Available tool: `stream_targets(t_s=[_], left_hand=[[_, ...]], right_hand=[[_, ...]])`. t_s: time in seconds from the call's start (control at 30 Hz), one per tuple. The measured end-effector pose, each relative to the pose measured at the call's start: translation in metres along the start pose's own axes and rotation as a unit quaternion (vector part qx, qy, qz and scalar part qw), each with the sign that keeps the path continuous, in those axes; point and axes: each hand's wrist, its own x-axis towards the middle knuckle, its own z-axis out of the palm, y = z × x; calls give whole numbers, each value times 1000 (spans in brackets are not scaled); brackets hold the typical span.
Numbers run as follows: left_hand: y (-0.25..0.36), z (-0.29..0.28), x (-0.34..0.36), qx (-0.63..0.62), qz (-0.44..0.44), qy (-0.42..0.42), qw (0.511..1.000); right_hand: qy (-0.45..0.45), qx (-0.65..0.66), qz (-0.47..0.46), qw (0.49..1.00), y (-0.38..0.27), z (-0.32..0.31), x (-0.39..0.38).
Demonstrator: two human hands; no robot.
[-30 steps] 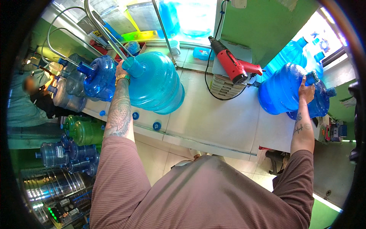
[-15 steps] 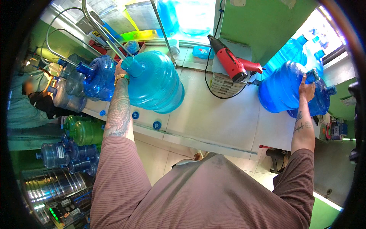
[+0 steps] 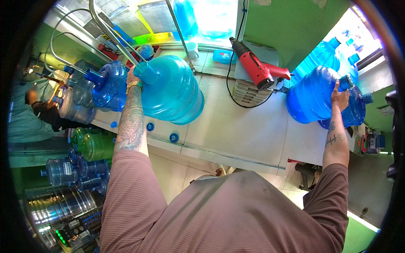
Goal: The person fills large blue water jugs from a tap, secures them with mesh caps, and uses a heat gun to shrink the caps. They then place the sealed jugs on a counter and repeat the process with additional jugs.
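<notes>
A large light blue water jug (image 3: pixel 173 92) stands uncapped on the counter, with metal filling tubes (image 3: pixel 122 48) reaching to its open mouth. My left hand (image 3: pixel 132 78) is closed at the left side of its neck; the fingertips are partly hidden. Beside that hand stands a darker blue jug (image 3: pixel 110 86) with a tube at its mouth. Far to the right, my right hand (image 3: pixel 340 99) is closed around the neck of a blue water jug (image 3: pixel 310 99), just below its ridged blue cap (image 3: pixel 346 82). Another blue jug (image 3: pixel 354 110) sits behind that hand.
A red heat gun (image 3: pixel 255 66) with a black cord lies on a stack (image 3: pixel 249 93) at the back. Small blue caps (image 3: pixel 174 137) lie along the counter's front edge. Green jugs (image 3: pixel 98 145) and more blue jugs (image 3: pixel 63 172) stand lower left. A person (image 3: pixel 42 110) is at far left.
</notes>
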Motion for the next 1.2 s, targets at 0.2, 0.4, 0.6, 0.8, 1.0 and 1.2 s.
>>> stream_targets(t_s=[0.2, 0.4, 0.6, 0.8, 1.0, 1.2], left_hand=[[0, 1, 1, -13, -13, -9, 1000], [-3, 1, 0, 3, 18, 10, 1000], [0, -2, -1, 38, 21, 5, 999], [3, -3, -2, 30, 4, 5, 1000], [0, -1, -4, -28, -3, -1, 1000], [-3, 1, 0, -12, -5, -3, 1000]], right_hand=[[-6, -1, -1, 1000, -1, -2, 0], [0, -7, -1, 1000, -1, -2, -1], [5, -3, -5, 1000, 0, -1, 1], [13, -3, -5, 1000, 2, 3, 1], [-4, 2, 7, 1000, 1, 2, 0], [2, 6, 8, 1000, -1, -2, -1]])
